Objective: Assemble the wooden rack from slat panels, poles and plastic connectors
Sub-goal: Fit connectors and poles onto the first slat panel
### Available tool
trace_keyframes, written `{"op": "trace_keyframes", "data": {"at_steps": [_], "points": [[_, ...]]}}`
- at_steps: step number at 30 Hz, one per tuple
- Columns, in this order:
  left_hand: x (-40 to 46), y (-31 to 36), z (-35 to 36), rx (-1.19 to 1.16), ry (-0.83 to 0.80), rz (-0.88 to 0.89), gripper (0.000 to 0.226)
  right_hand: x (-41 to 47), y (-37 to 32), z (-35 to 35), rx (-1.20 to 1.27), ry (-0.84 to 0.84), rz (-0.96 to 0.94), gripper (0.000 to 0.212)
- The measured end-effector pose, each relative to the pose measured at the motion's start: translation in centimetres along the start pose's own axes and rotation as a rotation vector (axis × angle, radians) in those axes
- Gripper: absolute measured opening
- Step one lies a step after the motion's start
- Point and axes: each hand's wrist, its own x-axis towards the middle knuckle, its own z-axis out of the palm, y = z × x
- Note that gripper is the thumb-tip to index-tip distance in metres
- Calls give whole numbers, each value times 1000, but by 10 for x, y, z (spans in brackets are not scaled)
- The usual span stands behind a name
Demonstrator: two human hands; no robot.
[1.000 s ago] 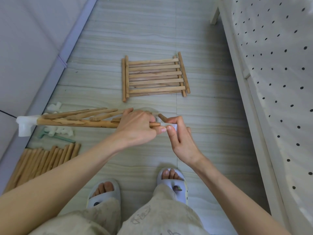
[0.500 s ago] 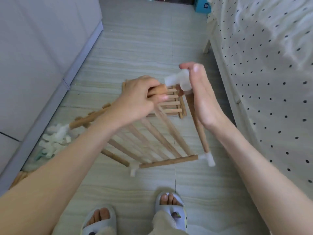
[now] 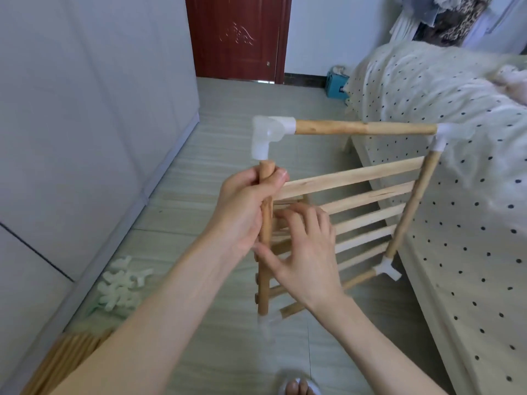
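Raised upright since: 1 frame (image 3: 356, 192), 4 connectors (image 3: 269, 138).

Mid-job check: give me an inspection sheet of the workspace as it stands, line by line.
Surface: pale tiled floor.
Job's things: framed slat panel held upright in the air, connectors on four corners; top-left connector shows an empty socket.
Clutter: spare connectors and loose poles on the floor at left.
Hands: left hand grips the left pole; right hand, fingers spread, at the slats.
Cables: nothing seen.
Surroundings: dotted bed right, red door ahead.
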Motion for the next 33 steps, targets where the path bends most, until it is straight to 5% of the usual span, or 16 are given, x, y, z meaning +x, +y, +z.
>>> {"op": "trace_keyframes", "data": {"at_steps": [8,13,18,23,26,28,31,33], "points": [[-13,56,21,66,-7,41,10,29,-41,-34,253,-2,-54,19],[-16,65,7,132,-78,3,18,46,-21,-72,589,-315,68,21],[-1,54,-35,660,132,267,51,93,31,-98,812,-761,265,19],[26,26,-64,803,55,366,67,108,63,-67,1090,-999,509,24],[42,-15,-77,767,24,186,75,92,65,-32,864,-1015,539,20],[44,-45,-84,715,44,83,59,78,62,-7,586,-1006,447,26],[41,-79,-102,644,240,35,24,64,47,24,409,-1020,311,31],[36,-94,-120,575,385,-65,20,57,34,42,321,-1074,248,42]]}}
